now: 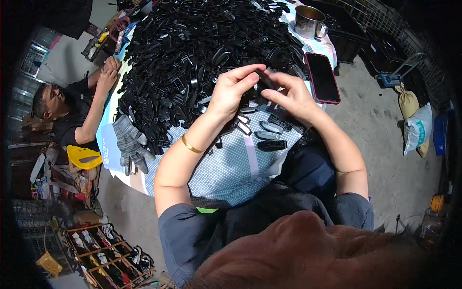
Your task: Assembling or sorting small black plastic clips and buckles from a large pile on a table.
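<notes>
Above the near edge of a large heap of small black plastic pieces (192, 58), my left hand (227, 92) and my right hand (292, 96) face each other. Between their fingertips they hold one oblong black plastic piece (266, 80). Its exact kind cannot be made out, and the fingers partly cover it. My left thumb and forefinger pinch one end, while my right fingers curl round the other. Just below my hands, several loose pieces lie apart on the patterned cloth, among them a black piece (272, 145) and a shiny grey one (271, 127).
A grey work glove (129, 142) lies left of the heap. To the right are a phone (322, 77) in a red case and a metal mug (308, 23). At the table's left edge, a co-worker's hands (109, 72) rest together. A compartmented rack (103, 255) stands on the floor, lower left.
</notes>
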Available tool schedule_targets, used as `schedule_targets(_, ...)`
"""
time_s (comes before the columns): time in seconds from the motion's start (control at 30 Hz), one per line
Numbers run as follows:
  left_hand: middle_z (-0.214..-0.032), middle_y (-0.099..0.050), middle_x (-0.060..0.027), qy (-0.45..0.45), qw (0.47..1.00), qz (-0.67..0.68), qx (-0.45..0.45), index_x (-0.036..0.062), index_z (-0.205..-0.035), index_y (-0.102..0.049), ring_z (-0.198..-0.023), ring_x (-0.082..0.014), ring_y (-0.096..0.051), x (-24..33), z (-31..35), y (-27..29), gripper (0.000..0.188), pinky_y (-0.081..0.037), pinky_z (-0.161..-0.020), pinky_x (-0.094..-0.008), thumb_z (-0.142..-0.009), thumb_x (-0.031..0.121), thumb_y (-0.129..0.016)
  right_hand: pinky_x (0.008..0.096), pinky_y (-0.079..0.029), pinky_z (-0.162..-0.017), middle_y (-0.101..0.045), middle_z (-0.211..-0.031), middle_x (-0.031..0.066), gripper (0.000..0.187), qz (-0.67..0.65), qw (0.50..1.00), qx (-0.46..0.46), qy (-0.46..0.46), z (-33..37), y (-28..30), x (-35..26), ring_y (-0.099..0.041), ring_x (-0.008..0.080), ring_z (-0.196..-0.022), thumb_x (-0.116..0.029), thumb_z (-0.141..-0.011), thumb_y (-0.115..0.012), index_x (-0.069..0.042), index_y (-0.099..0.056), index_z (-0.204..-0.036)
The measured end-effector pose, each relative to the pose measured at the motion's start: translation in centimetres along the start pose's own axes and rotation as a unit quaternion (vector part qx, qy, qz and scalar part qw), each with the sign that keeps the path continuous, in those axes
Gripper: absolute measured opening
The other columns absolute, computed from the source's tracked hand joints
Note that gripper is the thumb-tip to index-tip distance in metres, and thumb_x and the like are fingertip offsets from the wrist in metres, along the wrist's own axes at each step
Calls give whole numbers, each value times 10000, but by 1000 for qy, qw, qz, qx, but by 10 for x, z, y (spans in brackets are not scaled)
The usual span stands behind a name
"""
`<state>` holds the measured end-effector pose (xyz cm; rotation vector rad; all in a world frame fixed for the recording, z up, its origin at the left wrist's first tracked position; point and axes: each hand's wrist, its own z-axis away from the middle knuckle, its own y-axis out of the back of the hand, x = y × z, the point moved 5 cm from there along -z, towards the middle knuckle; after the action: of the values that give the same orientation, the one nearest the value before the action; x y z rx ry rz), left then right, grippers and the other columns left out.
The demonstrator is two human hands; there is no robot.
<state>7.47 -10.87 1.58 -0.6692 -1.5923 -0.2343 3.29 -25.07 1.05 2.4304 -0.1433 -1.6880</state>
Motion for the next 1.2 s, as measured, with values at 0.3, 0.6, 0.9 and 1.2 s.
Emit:
schedule_targets(0.3,-1027,-617,-121,-17,999,-32,-37,-27,-1073,-587,-942,-175,-578,4,6,-5,256,-439,-870,-289,-854,105,-569,320,-448,-526,-604,-672,144,223,170,959,68,217,13,-6,-14,-586,250,-566,-190,-752,-676,5,-640,-853)
schedule_targets(0.6,-910,-654,-82,47,909,-371,-183,14,-1066,-609,-811,-87,-593,12,20,-42,301,-477,-724,-244,-777,94,-632,285,-488,-741,-645,-909,118,262,189,978,-87,0,-13,44,15,-619,174,-828,9,-749,-540,22,-611,-1001)
schedule_targets(0.9,-936,-547,-116,-196,708,-670,-102,44,-993,-591,-930,-286,-479,-19,-1,-21,305,-417,-792,-387,-716,157,-648,352,-484,-699,-613,-807,145,203,313,938,-65,135,-10,24,9,-603,293,-762,-25,-707,-538,10,-634,-881)
schedule_targets(1.2,-717,-607,-162,-217,752,-622,-23,25,-949,-597,-695,-333,-539,4,-7,-13,204,-458,-672,-399,-761,99,-569,356,-475,-666,-600,-762,123,193,259,938,-195,119,3,-14,-6,-597,275,-752,-122,-712,-623,-18,-628,-874)
